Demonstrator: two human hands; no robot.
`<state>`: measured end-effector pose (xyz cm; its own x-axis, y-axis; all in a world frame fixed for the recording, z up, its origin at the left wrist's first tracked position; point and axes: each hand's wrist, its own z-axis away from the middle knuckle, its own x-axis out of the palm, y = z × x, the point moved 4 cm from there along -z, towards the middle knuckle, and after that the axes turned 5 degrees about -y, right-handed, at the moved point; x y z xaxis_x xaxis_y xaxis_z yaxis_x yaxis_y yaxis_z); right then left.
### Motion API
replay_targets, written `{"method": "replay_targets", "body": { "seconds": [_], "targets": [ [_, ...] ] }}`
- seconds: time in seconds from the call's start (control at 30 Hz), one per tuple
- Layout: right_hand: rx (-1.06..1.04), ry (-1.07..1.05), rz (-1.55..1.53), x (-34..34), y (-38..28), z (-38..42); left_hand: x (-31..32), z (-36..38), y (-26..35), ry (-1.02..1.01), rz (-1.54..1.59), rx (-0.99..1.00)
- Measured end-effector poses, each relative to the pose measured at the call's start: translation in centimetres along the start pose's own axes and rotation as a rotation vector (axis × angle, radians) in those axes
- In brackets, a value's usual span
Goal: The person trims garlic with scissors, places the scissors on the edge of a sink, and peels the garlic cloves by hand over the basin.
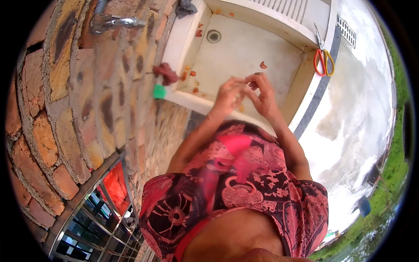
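Note:
Both hands are raised over the near edge of a pale sink, their fingertips close together. My left hand (229, 96) is slightly blurred, its fingers bent toward the other hand. My right hand (263, 94) has its thumb and fingers curled toward each other. Whatever lies between the fingertips, if anything, is too small to make out. Beyond them in the sink (244, 39) lies a small reddish scrap (263, 65), and more orange-red scraps (193, 74) are scattered along the left side of the basin.
Scissors (323, 61) with red and yellow handles rest on the sink's right rim. A dark red cloth (166, 73) and a green object (159, 91) sit at the left rim. A metal tap (115, 22) juts from the brick wall (65, 109). A grey cloth (186, 8) lies at the far-left corner.

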<state>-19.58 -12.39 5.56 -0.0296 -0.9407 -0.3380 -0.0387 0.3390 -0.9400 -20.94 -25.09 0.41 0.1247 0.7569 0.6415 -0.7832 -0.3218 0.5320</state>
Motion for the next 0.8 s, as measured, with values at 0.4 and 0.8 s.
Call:
{"method": "replay_targets", "body": {
  "seconds": [0.4, 0.8],
  "targets": [
    [0.406, -0.236, -0.283, 6.1, 7.9, -1.6, -6.6, 2.1, -3.3, -0.216, 0.369, -0.129],
    [-0.004, -0.443, 0.073, 22.3, 11.0, -7.1, -5.6, 8.1, -2.5, -0.031, 0.306, 0.135]
  ]
}}
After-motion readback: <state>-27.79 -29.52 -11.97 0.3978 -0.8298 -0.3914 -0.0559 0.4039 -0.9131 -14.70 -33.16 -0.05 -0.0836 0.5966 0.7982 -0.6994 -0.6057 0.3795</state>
